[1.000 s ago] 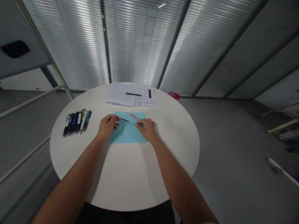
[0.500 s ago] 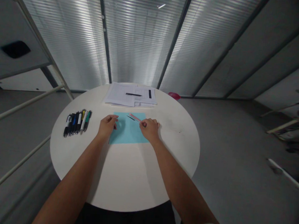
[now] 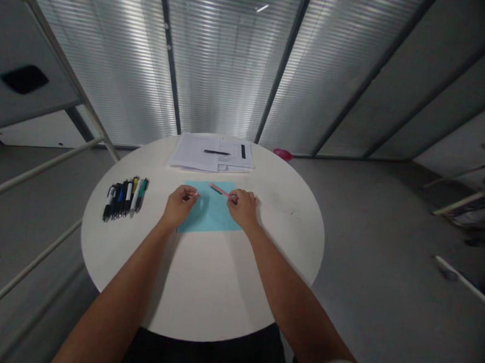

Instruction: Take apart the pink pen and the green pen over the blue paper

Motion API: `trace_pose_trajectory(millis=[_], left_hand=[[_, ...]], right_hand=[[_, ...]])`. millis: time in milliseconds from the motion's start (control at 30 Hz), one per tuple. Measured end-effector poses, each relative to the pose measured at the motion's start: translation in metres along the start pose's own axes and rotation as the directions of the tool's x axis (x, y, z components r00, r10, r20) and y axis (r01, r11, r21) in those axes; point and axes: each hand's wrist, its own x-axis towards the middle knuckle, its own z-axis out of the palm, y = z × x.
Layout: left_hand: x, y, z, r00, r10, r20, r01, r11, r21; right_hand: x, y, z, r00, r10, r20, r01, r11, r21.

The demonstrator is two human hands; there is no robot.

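A light blue sheet [image 3: 209, 218] lies on the white round table between my hands. My right hand [image 3: 243, 208] rests at its right edge, fingers closed round a slim pink pen barrel [image 3: 218, 189] that points up and left over the sheet. A thin dark stick, like a pen refill [image 3: 215, 191], runs close along the barrel; whether it touches is hard to tell. Over the sheet's left side, my left hand [image 3: 180, 204] has thumb and fingers pinched on a small pale piece [image 3: 197, 194], too small to name.
Several pens [image 3: 125, 197] lie side by side at the table's left. Toward the back, a dark pen [image 3: 217, 152] rests on stacked papers [image 3: 195, 154]. Beyond the far edge shows a pink object [image 3: 283, 154]. Pale metal bars [image 3: 41, 172] stand left of the table [image 3: 203, 288].
My left hand has moved right over the sheet, its fingers now pinched on a small pale piece. The dark stick now lies closer to the pink barrel. My right hand has barely moved.
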Motion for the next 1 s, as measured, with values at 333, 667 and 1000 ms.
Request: trace_pose_trajectory(millis=[333,667,1000], left_hand=[[-0.009,-0.001,0.011,0.943,0.159,0.291,-0.226,0.951,0.212],[-0.01,0.006,0.009,0.939,0.161,0.304,-0.228,0.952,0.202],[-0.006,-0.003,0.003,0.947,0.224,0.231,-0.311,0.826,0.471]], right_hand=[[-0.012,-0.018,-0.001,0.937,-0.342,0.067,0.318,0.918,0.236],[-0.006,-0.012,0.006,0.939,-0.342,0.039,0.305,0.879,0.365],[-0.007,-0.009,0.005,0.981,-0.19,0.03,0.183,0.97,0.16]])
